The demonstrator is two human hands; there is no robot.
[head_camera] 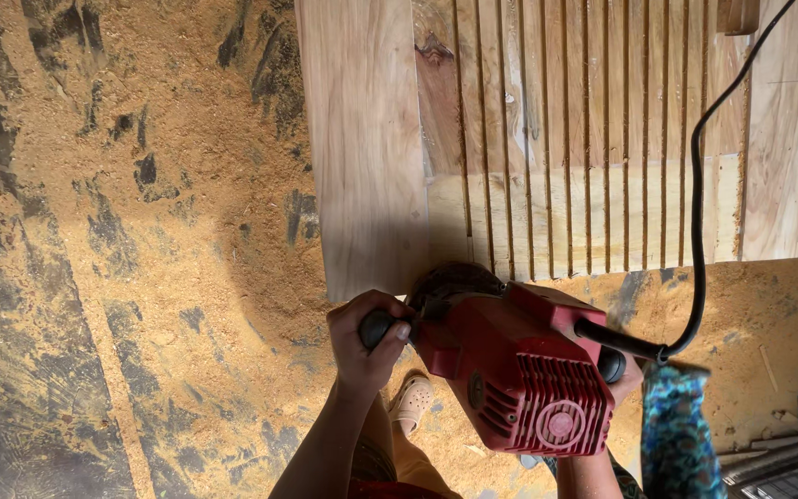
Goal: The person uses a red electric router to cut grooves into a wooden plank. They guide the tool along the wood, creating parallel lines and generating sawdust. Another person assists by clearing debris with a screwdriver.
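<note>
At the bottom centre of the frame, a red power tool (519,379) is held over the sawdust-covered floor (140,277). The left hand (368,340) is seen with its fingers (390,305) wrapped tight around the black side knob (379,327). The right hand (622,374) is mostly hidden behind the tool body — whether it is gripping cannot be told. A black cord (697,222) is led from the tool's rear up the right side. Further up, the tool's front is met by the near edge of a wooden panel (371,148) — long parallel grooves (565,139) are cut into it.
</note>
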